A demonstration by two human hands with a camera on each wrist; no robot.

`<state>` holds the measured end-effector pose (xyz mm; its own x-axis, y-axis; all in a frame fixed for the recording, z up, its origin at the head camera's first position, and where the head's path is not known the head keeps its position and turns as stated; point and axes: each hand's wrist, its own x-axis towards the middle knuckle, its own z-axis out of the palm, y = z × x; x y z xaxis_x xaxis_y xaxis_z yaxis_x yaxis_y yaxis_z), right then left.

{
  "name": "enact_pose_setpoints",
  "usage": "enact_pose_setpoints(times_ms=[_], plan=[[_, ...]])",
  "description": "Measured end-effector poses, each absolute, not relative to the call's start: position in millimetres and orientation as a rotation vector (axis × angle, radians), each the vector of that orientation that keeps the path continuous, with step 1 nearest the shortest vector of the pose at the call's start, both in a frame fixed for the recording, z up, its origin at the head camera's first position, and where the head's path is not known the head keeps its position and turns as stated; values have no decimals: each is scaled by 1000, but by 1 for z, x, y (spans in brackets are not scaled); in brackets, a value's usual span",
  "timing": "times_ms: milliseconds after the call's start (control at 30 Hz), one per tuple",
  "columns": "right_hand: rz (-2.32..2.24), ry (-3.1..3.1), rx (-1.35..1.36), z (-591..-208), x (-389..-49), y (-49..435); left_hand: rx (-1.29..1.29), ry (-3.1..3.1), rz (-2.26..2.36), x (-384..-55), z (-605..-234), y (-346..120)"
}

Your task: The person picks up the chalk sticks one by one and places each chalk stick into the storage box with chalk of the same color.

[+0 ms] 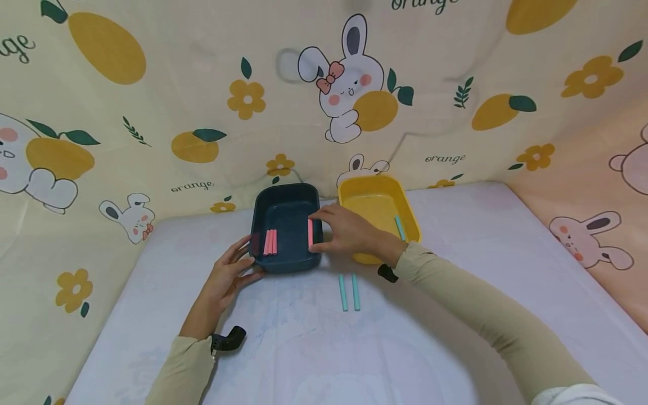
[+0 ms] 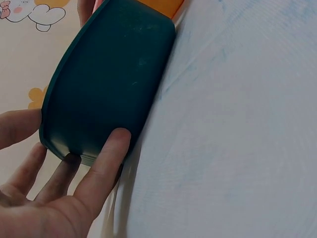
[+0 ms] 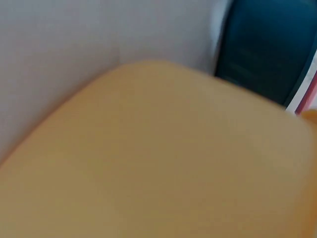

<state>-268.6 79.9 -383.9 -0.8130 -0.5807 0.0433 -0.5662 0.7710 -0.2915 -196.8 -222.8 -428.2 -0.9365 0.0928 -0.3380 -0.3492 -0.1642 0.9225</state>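
Pinching a pink stick [image 1: 310,235] between thumb and fingertips, the right hand [image 1: 349,229] has it at the right wall of the dark teal bin [image 1: 293,239]! At the bin's near left corner, the left hand [image 1: 225,279] rests with fingers spread, and three pink sticks [image 1: 270,242] lie together in the bin's left half, two turquoise sticks [image 1: 343,292] outside its near right corner.

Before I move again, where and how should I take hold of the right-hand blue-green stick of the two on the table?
Take the right blue-green stick by its two ends, probably, coming from above and pinching it lengthwise. It lies flat, roughly pointing away from you, with table showing beyond each end, while the left blue-green stick lies alongside.
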Motion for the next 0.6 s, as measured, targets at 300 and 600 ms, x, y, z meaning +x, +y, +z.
enact_pose_setpoints(times_ms=[300, 600], plan=[[-503, 2905, -902, -388, -281, 86, -284, 1808, 2181, -197, -428, -222], [-497, 2904, -937, -391, -286, 84, -289, 1816, 2179, -197, -428, -223]])
